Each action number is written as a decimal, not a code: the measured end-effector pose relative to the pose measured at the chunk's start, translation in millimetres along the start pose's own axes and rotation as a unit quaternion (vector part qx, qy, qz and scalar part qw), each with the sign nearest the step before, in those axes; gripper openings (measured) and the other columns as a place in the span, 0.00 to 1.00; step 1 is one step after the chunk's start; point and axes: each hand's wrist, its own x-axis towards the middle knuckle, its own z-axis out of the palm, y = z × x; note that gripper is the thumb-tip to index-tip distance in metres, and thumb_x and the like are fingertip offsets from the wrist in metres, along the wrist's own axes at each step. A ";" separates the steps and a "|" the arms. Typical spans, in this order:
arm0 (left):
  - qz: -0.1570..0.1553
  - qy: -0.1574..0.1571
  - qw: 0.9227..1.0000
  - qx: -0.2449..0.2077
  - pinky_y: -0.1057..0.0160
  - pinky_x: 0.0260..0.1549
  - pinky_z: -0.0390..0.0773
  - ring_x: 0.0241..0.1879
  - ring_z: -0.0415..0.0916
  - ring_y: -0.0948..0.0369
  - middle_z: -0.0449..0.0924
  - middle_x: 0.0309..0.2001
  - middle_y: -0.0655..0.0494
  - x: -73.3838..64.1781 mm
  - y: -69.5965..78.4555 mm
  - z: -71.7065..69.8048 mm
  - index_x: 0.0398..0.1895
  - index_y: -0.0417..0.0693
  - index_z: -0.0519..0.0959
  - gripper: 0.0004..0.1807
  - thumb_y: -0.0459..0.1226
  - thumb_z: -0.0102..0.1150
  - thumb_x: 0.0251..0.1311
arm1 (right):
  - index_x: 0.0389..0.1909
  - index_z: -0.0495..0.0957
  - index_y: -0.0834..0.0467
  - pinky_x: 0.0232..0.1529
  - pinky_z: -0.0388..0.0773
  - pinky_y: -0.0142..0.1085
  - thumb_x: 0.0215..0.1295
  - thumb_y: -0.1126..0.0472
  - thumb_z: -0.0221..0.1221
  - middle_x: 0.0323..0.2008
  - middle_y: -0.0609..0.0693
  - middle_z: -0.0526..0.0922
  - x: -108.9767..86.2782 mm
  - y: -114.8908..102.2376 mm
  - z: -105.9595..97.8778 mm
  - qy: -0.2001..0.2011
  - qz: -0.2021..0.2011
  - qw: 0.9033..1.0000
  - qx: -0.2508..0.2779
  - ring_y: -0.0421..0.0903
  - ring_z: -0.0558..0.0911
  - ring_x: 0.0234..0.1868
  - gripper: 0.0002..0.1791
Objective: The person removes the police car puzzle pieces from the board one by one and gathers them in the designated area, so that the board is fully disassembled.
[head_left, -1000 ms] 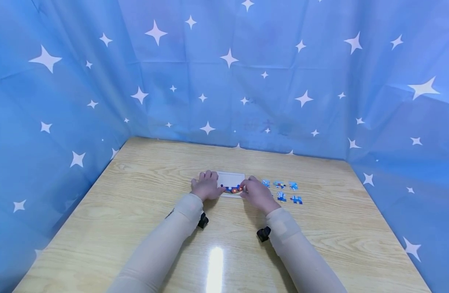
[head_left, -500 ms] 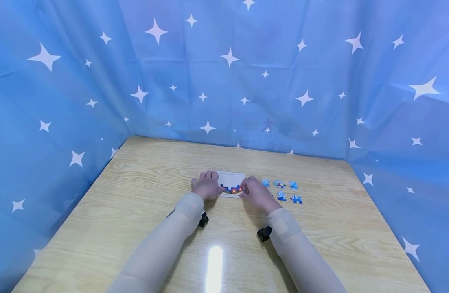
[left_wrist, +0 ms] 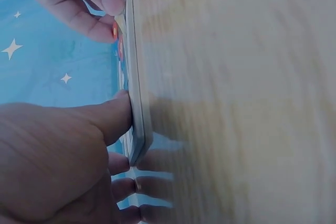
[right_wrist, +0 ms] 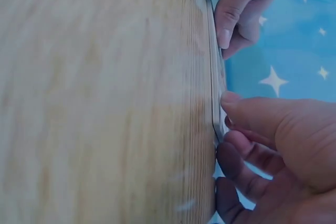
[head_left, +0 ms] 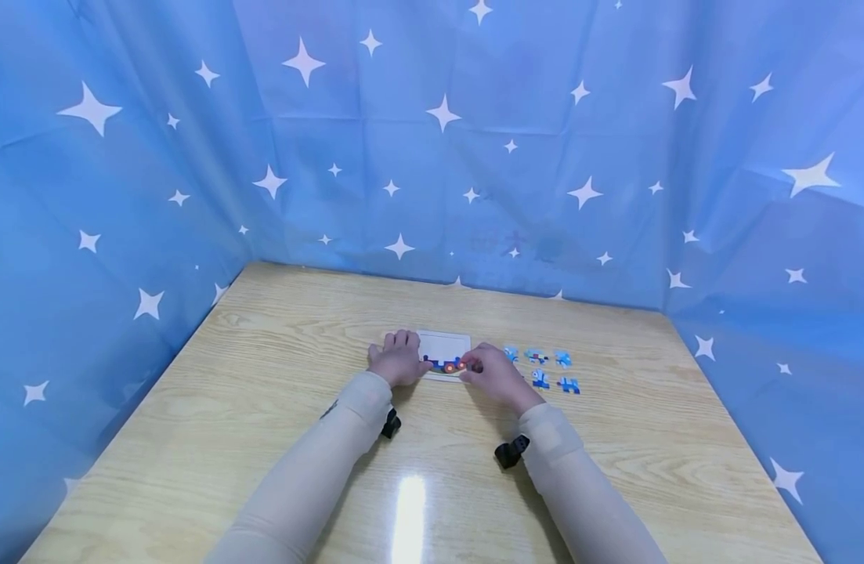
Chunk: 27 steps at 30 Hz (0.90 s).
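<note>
A shallow white-framed puzzle tray (head_left: 444, 345) lies on the table, with train-picture pieces (head_left: 443, 366) along its near side and a bare white area behind. My left hand (head_left: 396, 360) holds the tray's left end: its thumb lies on the near part and the fingers reach round the far left. At the tray's right end my right hand (head_left: 497, 374) pinches a puzzle piece (left_wrist: 115, 30) with red and orange on it, mostly hidden by the fingers. In the right wrist view, the right thumb (right_wrist: 247, 107) is at the tray's edge.
Several loose blue puzzle pieces (head_left: 540, 379) lie in two rows right of the right hand. The wooden table (head_left: 298, 345) meets a blue star-patterned curtain (head_left: 361, 196) behind and at the sides.
Both hands stay nearly in place. The right hand and wrist shift very slightly at the tray's right end; the loose pieces lie as before.
</note>
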 end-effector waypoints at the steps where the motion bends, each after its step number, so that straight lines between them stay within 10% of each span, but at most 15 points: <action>1: 0.001 0.000 1.000 0.001 0.37 0.64 0.56 0.70 0.55 0.49 0.57 0.74 0.49 0.4 -0.4 0.7 0.75 0.48 0.60 0.36 0.59 0.48 0.74 | 0.49 0.85 0.60 0.46 0.79 0.42 0.66 0.64 0.67 0.42 0.50 0.80 0.0 0.8 0.6 0.001 -0.001 1.000 0.001 0.46 0.79 0.43 0.12; 27: 0.007 -0.001 1.000 -0.020 0.34 0.68 0.49 0.72 0.53 0.49 0.56 0.75 0.49 0.4 -4.3 0.5 0.76 0.49 0.61 0.35 0.58 0.48 0.75 | 0.47 0.87 0.56 0.42 0.76 0.41 0.68 0.60 0.67 0.42 0.48 0.80 -1.7 10.9 2.0 0.009 0.003 0.998 0.060 0.46 0.77 0.40 0.09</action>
